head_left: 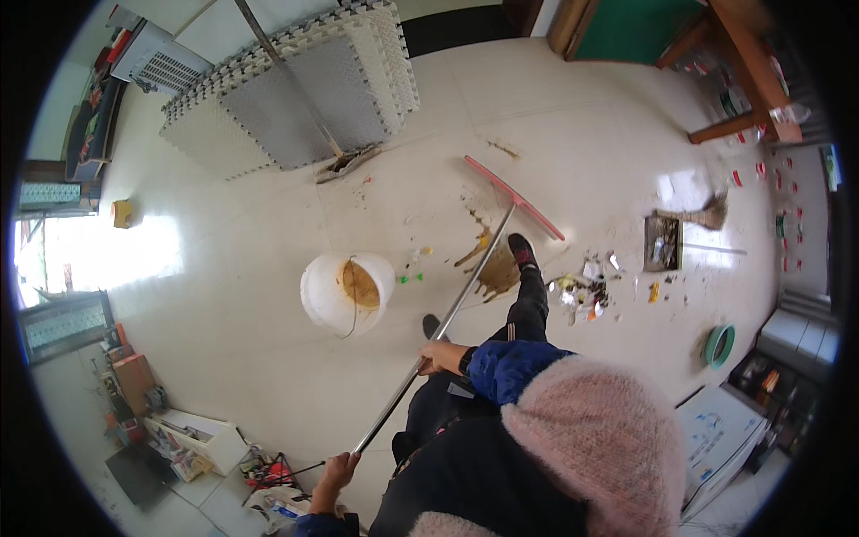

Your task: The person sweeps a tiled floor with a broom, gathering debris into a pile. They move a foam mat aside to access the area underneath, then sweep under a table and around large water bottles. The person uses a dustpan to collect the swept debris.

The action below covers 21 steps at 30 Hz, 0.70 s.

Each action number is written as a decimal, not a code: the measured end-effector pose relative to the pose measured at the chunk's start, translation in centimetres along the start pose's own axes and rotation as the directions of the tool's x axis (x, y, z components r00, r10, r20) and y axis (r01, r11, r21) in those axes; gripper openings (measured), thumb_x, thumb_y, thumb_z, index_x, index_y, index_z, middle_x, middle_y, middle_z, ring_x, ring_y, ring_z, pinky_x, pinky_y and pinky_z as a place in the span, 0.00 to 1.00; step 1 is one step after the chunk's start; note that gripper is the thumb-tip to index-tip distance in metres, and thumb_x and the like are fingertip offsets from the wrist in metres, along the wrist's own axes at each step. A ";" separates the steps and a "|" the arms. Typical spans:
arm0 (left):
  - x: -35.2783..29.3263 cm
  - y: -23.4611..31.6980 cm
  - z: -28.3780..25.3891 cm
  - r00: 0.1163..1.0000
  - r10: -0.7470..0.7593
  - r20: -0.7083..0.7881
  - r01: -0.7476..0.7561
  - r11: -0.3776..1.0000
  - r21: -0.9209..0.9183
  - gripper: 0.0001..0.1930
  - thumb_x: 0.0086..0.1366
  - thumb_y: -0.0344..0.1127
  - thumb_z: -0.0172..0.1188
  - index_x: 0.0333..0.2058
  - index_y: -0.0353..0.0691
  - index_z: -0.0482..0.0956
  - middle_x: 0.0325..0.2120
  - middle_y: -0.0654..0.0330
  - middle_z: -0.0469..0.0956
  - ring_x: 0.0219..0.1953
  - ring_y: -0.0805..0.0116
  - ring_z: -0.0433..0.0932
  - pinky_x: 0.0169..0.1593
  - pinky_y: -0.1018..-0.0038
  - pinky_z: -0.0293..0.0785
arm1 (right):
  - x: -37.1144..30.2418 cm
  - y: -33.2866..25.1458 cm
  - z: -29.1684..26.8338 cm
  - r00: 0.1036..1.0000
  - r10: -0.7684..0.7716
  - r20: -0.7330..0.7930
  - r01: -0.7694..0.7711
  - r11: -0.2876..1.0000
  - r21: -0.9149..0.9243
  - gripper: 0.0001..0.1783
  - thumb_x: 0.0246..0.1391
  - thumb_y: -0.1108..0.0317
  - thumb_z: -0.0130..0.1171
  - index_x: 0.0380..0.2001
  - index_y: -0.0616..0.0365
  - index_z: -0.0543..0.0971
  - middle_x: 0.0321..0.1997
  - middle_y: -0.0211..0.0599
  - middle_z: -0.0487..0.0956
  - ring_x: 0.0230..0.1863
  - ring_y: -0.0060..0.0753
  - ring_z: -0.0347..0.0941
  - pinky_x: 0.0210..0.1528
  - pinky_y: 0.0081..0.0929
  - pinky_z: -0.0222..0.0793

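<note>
Both my hands grip the metal pole (391, 409) of a floor squeegee. My left hand (336, 469) is closed around its lower-left end, and my right hand (437, 358) is closed further up, below a blue sleeve. The squeegee's pink head (514, 199) lies on the pale floor beyond my foot. Brown liquid (497, 273) is spread in a streaky puddle beside the pole and my shoe (521, 251). Left of the puddle, a white bucket (324, 288) with a wire handle shows brownish contents or staining inside; I cannot tell which.
Scattered litter (582, 291) lies right of my leg, near a dustpan (662, 243) and a straw broom (713, 213). Foam mats (295, 98) lean at the back, with a mop (344, 163) before them. A green basin (718, 345) stands at right; a yellow container (122, 214) at left.
</note>
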State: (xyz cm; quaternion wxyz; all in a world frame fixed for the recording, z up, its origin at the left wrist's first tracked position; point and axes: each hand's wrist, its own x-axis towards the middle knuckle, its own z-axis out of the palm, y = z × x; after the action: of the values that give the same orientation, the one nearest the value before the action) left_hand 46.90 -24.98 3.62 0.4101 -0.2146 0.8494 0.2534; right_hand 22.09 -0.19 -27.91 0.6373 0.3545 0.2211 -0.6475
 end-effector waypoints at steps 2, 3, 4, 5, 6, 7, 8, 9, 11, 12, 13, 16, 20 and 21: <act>2.7 5.1 1.1 0.997 -0.077 0.023 0.079 0.986 -0.147 0.25 0.64 0.51 0.45 0.21 0.34 0.72 0.15 0.46 0.72 0.20 0.49 0.72 0.27 0.57 0.68 | -0.4 -4.8 -0.1 0.964 0.037 -0.264 -0.126 0.935 -0.332 0.10 0.50 0.67 0.54 0.30 0.65 0.72 0.32 0.44 0.78 0.35 0.43 0.76 0.39 0.59 0.71; 4.7 8.5 1.7 0.991 -0.128 0.047 0.136 0.958 -0.253 0.24 0.64 0.51 0.45 0.20 0.34 0.72 0.14 0.48 0.71 0.19 0.53 0.72 0.26 0.60 0.68 | -0.8 -8.4 -0.2 0.945 -0.013 -0.327 -0.099 0.941 -0.324 0.06 0.48 0.69 0.54 0.28 0.61 0.72 0.32 0.45 0.78 0.34 0.45 0.76 0.37 0.58 0.72; 6.9 12.3 2.1 0.966 -0.238 0.099 0.257 0.908 -0.331 0.24 0.64 0.50 0.45 0.20 0.34 0.71 0.13 0.50 0.71 0.17 0.57 0.71 0.25 0.62 0.68 | -1.9 -12.6 -0.8 0.942 -0.138 -0.304 0.046 0.956 -0.291 0.08 0.49 0.68 0.54 0.31 0.61 0.71 0.28 0.42 0.75 0.29 0.44 0.74 0.30 0.52 0.72; 9.4 16.3 2.5 0.977 -0.197 0.078 0.211 0.865 -0.455 0.24 0.64 0.50 0.45 0.20 0.34 0.71 0.12 0.54 0.70 0.16 0.62 0.69 0.23 0.65 0.67 | -3.2 -16.7 -1.1 0.943 -0.248 -0.222 0.195 0.952 -0.236 0.09 0.51 0.67 0.54 0.33 0.60 0.69 0.24 0.39 0.73 0.23 0.44 0.72 0.22 0.46 0.72; 12.6 20.7 2.8 0.979 -0.185 0.089 0.202 0.797 -0.569 0.23 0.64 0.49 0.45 0.20 0.35 0.71 0.12 0.57 0.69 0.15 0.67 0.68 0.22 0.67 0.66 | -4.5 -21.1 -1.2 0.898 -0.351 -0.266 0.301 0.930 -0.210 0.09 0.51 0.67 0.54 0.32 0.60 0.70 0.23 0.38 0.73 0.22 0.43 0.72 0.21 0.45 0.72; 15.7 25.0 2.9 0.964 -0.226 0.138 0.261 0.726 -0.637 0.22 0.65 0.49 0.45 0.20 0.36 0.71 0.12 0.60 0.68 0.14 0.69 0.67 0.20 0.69 0.65 | -6.0 -25.7 -1.4 0.816 -0.430 -0.386 0.378 0.903 -0.205 0.08 0.51 0.67 0.54 0.32 0.59 0.70 0.21 0.37 0.72 0.21 0.41 0.71 0.20 0.44 0.72; 18.9 29.3 2.9 0.957 -0.181 0.227 0.290 0.597 -0.748 0.22 0.65 0.49 0.45 0.21 0.37 0.70 0.12 0.62 0.68 0.13 0.71 0.66 0.18 0.71 0.63 | -7.2 -30.5 -1.1 0.767 -0.494 -0.409 0.313 0.845 -0.433 0.08 0.51 0.67 0.55 0.31 0.60 0.70 0.20 0.37 0.72 0.20 0.40 0.71 0.20 0.43 0.72; 22.1 33.2 2.6 0.977 -0.173 0.126 0.208 0.629 -0.749 0.22 0.65 0.50 0.44 0.20 0.38 0.69 0.11 0.63 0.66 0.12 0.72 0.65 0.16 0.72 0.61 | -8.3 -35.0 -0.6 0.651 -0.613 -0.447 0.224 0.719 -0.658 0.08 0.51 0.67 0.55 0.29 0.61 0.70 0.19 0.38 0.71 0.20 0.40 0.71 0.19 0.42 0.72; 27.5 40.3 1.9 0.990 -0.104 0.098 0.138 0.520 -0.843 0.22 0.65 0.51 0.44 0.20 0.40 0.67 0.10 0.66 0.62 0.08 0.75 0.61 0.12 0.75 0.57 | -10.6 -42.2 0.3 0.670 -0.622 -0.406 0.232 0.695 -0.681 0.10 0.51 0.66 0.56 0.28 0.62 0.70 0.19 0.42 0.72 0.19 0.43 0.73 0.18 0.41 0.72; 29.7 43.1 1.6 0.981 -0.136 0.141 0.186 0.419 -0.889 0.22 0.65 0.52 0.43 0.20 0.41 0.65 0.09 0.67 0.60 0.07 0.76 0.59 0.11 0.76 0.56 | -11.6 -45.2 0.7 0.598 -0.657 -0.460 0.152 0.656 -0.739 0.11 0.51 0.66 0.56 0.28 0.64 0.70 0.20 0.45 0.73 0.18 0.45 0.74 0.16 0.41 0.72; 31.3 45.8 1.6 0.988 -0.064 0.143 0.157 0.391 -0.907 0.22 0.66 0.52 0.42 0.19 0.41 0.65 0.09 0.66 0.60 0.07 0.76 0.59 0.10 0.76 0.55 | -12.8 -47.9 0.9 0.609 -0.648 -0.457 0.088 0.628 -0.773 0.12 0.51 0.66 0.55 0.28 0.66 0.69 0.20 0.48 0.74 0.18 0.47 0.75 0.15 0.42 0.71; 33.3 50.0 2.3 0.988 -0.026 0.153 0.151 0.381 -0.912 0.22 0.66 0.52 0.41 0.20 0.41 0.65 0.09 0.65 0.60 0.07 0.74 0.60 0.10 0.75 0.56 | -15.0 -52.6 1.0 0.555 -0.663 -0.502 -0.060 0.570 -0.820 0.15 0.52 0.67 0.54 0.27 0.72 0.69 0.18 0.53 0.74 0.17 0.51 0.75 0.13 0.45 0.70; 29.6 47.6 6.6 0.998 -0.050 -0.042 -0.001 0.626 -0.780 0.24 0.66 0.53 0.40 0.23 0.38 0.67 0.11 0.57 0.67 0.10 0.65 0.67 0.14 0.69 0.63 | -14.8 -48.3 -1.8 0.632 -0.553 -0.542 -0.148 0.601 -0.785 0.15 0.49 0.70 0.50 0.14 0.70 0.72 0.17 0.53 0.76 0.20 0.49 0.77 0.18 0.41 0.73; 27.7 46.1 8.3 0.997 -0.070 -0.015 0.034 0.649 -0.760 0.24 0.65 0.54 0.40 0.24 0.37 0.69 0.12 0.53 0.69 0.12 0.61 0.70 0.17 0.67 0.66 | -14.4 -45.4 -3.3 0.673 -0.508 -0.538 -0.106 0.654 -0.749 0.14 0.47 0.70 0.51 0.14 0.69 0.73 0.18 0.53 0.77 0.20 0.48 0.77 0.19 0.40 0.74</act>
State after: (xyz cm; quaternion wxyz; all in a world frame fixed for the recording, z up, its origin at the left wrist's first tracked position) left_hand 9.56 11.63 -11.42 0.2717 -0.3960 0.6678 0.5686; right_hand -22.81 15.96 -26.88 0.5017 0.2611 0.7288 -0.3861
